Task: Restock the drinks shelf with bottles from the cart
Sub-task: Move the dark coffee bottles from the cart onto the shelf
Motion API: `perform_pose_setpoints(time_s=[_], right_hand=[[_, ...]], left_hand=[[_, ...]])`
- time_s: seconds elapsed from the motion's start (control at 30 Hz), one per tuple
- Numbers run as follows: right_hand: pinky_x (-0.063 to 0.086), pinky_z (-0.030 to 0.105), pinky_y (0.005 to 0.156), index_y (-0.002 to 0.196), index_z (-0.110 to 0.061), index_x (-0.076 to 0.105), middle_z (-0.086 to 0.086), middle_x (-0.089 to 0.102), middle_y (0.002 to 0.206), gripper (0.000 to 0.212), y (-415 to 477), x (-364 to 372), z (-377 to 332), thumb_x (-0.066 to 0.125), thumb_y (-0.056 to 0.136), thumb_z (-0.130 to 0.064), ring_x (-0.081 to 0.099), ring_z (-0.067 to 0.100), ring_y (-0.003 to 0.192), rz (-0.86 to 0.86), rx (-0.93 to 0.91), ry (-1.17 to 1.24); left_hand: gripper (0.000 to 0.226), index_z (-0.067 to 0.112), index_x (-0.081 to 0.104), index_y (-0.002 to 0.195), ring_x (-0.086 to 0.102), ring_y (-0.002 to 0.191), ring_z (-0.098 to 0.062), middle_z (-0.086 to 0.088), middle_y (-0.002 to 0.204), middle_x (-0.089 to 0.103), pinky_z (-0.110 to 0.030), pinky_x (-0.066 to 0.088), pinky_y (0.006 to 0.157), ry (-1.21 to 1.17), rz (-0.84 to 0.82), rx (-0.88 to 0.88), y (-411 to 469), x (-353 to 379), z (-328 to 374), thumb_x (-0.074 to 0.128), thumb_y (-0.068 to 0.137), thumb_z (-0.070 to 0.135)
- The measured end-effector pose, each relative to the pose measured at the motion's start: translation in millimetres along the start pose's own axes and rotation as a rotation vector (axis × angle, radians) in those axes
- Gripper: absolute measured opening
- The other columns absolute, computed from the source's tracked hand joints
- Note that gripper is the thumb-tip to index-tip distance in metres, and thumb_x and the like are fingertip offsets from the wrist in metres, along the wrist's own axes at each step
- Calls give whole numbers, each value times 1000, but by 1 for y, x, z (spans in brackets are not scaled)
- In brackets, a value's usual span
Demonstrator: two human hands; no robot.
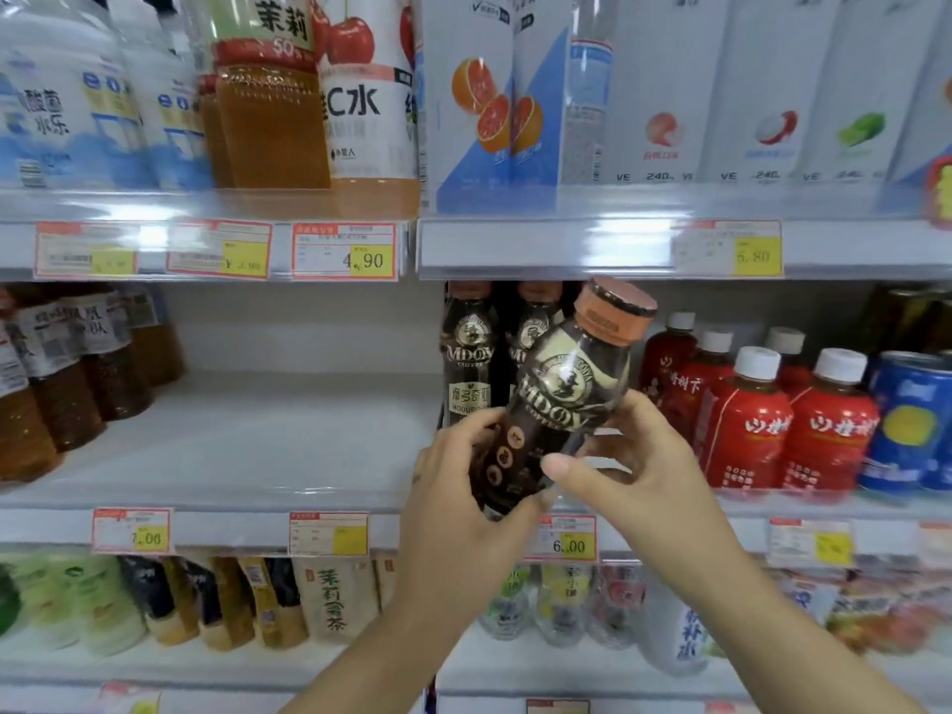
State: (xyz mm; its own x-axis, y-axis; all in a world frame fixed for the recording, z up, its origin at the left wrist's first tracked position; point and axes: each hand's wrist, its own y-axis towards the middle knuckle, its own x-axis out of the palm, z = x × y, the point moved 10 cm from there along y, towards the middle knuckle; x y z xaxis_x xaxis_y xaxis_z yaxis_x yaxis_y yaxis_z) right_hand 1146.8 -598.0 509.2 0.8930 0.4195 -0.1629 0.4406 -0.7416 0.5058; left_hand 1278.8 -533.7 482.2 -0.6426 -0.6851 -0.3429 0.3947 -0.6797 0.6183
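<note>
In front of the middle shelf (pixel 232 456), both hands, left (pixel 463 487) and right (pixel 633 466), grip a tilted coffee bottle (pixel 561 399) just before two matching bottles (pixel 471 353).

One wide-angle head-worn camera faces the drinks shelf (pixel 257 445) nearly straight on, tilted slightly down, close enough that its tiers fill the whole view.
</note>
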Motion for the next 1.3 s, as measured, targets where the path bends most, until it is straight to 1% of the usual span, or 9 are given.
perform_pose_setpoints(time_s=[0.17, 0.37, 0.5, 0.6, 0.73, 0.97, 1.07, 1.17, 1.3], right_hand=[[50, 13, 70, 100, -24, 63, -11, 73, 91, 40, -2, -44, 2, 82, 65, -15, 66, -2, 85, 206, 12, -39], [49, 20, 76, 108, -23, 59, -9, 72, 98, 60, -4, -78, 7, 84, 53, -19, 68, 6, 92, 149, 91, 23], [53, 31, 83, 110, -23, 60, 1, 71, 107, 58, -2, -65, 9, 81, 55, -20, 66, 17, 103, 11, 95, 162], [53, 37, 88, 116, -18, 60, 5, 70, 109, 53, -2, -64, 11, 73, 65, -12, 64, 23, 107, 63, 106, 293], [51, 38, 93, 117, -29, 60, -8, 69, 109, 48, -9, -60, 2, 78, 73, -20, 64, 10, 104, 215, 77, 24], [52, 26, 82, 114, -24, 56, -8, 70, 102, 51, -2, -64, -2, 77, 71, -8, 66, 5, 94, 315, -29, -29], [50, 33, 93, 123, -22, 49, -7, 66, 113, 60, 10, -65, 7, 77, 72, -9, 63, 8, 105, 258, -42, -119], [46, 41, 100, 130, -24, 41, -7, 61, 120, 67, 25, -64, 27, 77, 74, -13, 59, 10, 111, 219, -6, -215], [43, 42, 104, 133, -27, 33, -9, 56, 125, 70, 41, -57, 48, 72, 78, -9, 55, 8, 116, 161, 45, -202]], left_hand=[[67, 50, 33, 121, 32, 99, 3, 24, 107, 38, -13, 34, 73, 244, -39, 191, 1, 35, 31, 71, 66, 44], [53, 57, 40, 122, 44, 118, 14, 34, 125, 48, -9, 36, 97, -243, -533, 46, 5, 68, 22, 67, 84, 32], [60, 36, 42, 134, 56, 115, 1, 20, 124, 60, -20, 47, 94, -424, -714, -5, -1, 84, 34, 68, 85, 16], [58, 45, 45, 122, 60, 104, 4, 26, 112, 63, -22, 50, 87, -457, -500, -28, 4, 76, 39, 72, 81, 13], [65, 48, 43, 121, 57, 106, 5, 26, 114, 59, -31, 51, 90, -306, -164, -23, 10, 66, 29, 77, 73, 21], [66, 45, 34, 136, 41, 119, 10, 31, 129, 39, -16, 37, 98, -43, -208, 183, 15, 63, 39, 69, 80, 37], [57, 43, 39, 133, 35, 116, 15, 31, 126, 36, -4, 24, 94, 77, -43, 196, 27, 26, 20, 66, 83, 37], [62, 33, 39, 136, 31, 121, -2, 8, 136, 35, -21, 27, 99, 164, 142, 97, 40, -7, -5, 68, 82, 31], [93, 33, 13, 148, 25, 134, -37, -10, 151, 10, -52, 40, 101, 345, 61, 14, 59, 7, -23, 71, 76, 44]])
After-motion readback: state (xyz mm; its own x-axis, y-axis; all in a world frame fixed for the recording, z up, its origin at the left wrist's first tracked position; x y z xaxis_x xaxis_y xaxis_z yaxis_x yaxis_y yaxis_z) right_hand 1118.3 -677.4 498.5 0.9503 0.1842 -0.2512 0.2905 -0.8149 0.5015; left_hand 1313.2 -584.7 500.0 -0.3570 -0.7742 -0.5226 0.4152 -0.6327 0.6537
